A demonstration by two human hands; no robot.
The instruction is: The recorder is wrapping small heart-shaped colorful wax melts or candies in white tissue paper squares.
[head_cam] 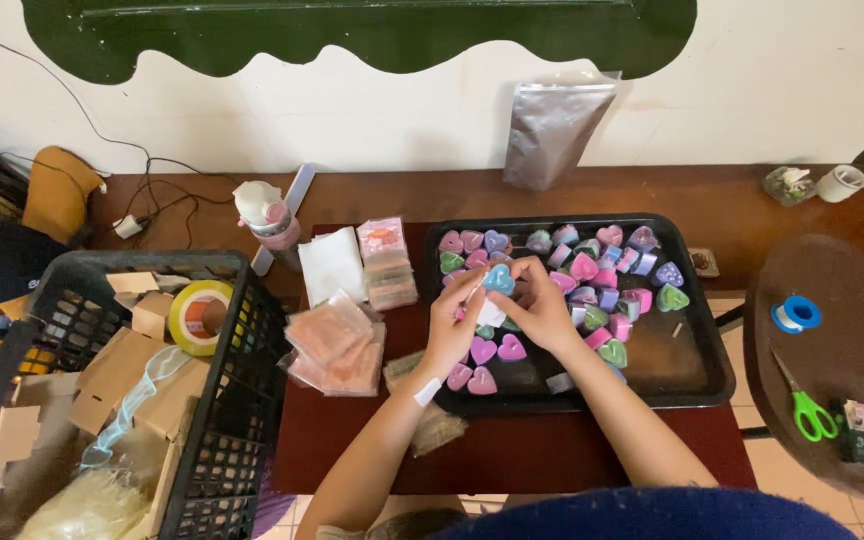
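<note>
Head view: both hands meet over the near-left part of a black tray (697, 385) that rests on the dark wooden counter (512, 455). The left hand (455, 318) and the right hand (540, 303) pinch a small blue heart-shaped candle (498, 280) between their fingertips, lifted clear of the tray and held close in front of the camera, probably so it can be looked over or turned. A white strip shows on the left wrist.

The tray is crowded with more heart candles (592, 268) in pink, purple, blue and green, packed toward the far side; a few pink ones (482, 366) lie just below the hands, within easy reach. Left of the tray sit stacks of pinkish clear packets (337, 345), and a white folded sheet (331, 263) lies beyond them.

At far left, a black plastic basket (242, 400) holds small cardboard boxes and a roll of yellow tape (198, 315). On a round side table at right lie green scissors (805, 408) and a blue tape roll (796, 314), well apart from the hands. A silver pouch (555, 130) leans upright against the wall.
</note>
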